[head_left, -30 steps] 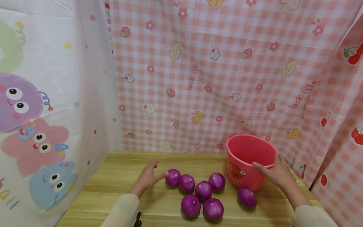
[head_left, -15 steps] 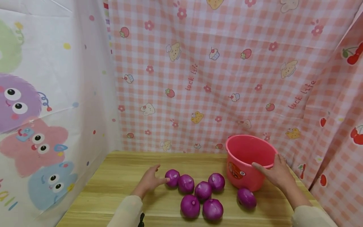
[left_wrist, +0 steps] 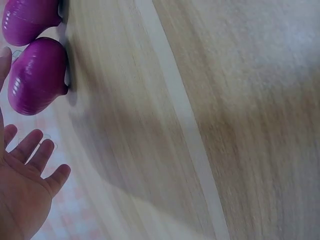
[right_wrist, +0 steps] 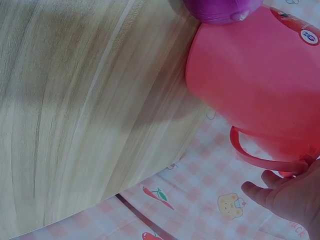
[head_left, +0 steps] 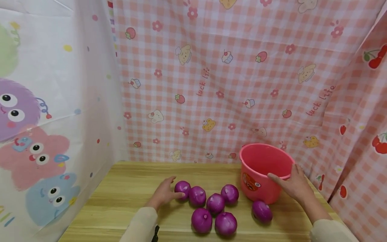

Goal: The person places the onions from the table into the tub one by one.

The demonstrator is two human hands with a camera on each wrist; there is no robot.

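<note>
Several purple-red onions lie on the wooden table. My left hand (head_left: 164, 195) is beside the leftmost onion (head_left: 182, 190). Its thumb reaches across the onion's near side, and the other fingers lie to its far left. In the left wrist view the spread fingers of the left hand (left_wrist: 25, 190) stand apart from an onion (left_wrist: 37, 77). My right hand (head_left: 294, 183) touches the right rim of a pink bucket (head_left: 263, 191), thumb to the front. In the right wrist view the right hand's loose fingers (right_wrist: 257, 192) are beside the bucket's handle (right_wrist: 250, 157).
A single onion (head_left: 262, 211) lies apart, in front of the bucket. The other onions form a loose cluster in the middle. The wooden table (head_left: 121, 191) ends at a pink checked curtain (head_left: 181, 134) behind; a white printed curtain (head_left: 90, 134) hangs at the left.
My left hand has moved slightly right, and its thumb now overlaps the near side of the leftmost onion. The right hand stays at the bucket's rim. The onions keep their places.
</note>
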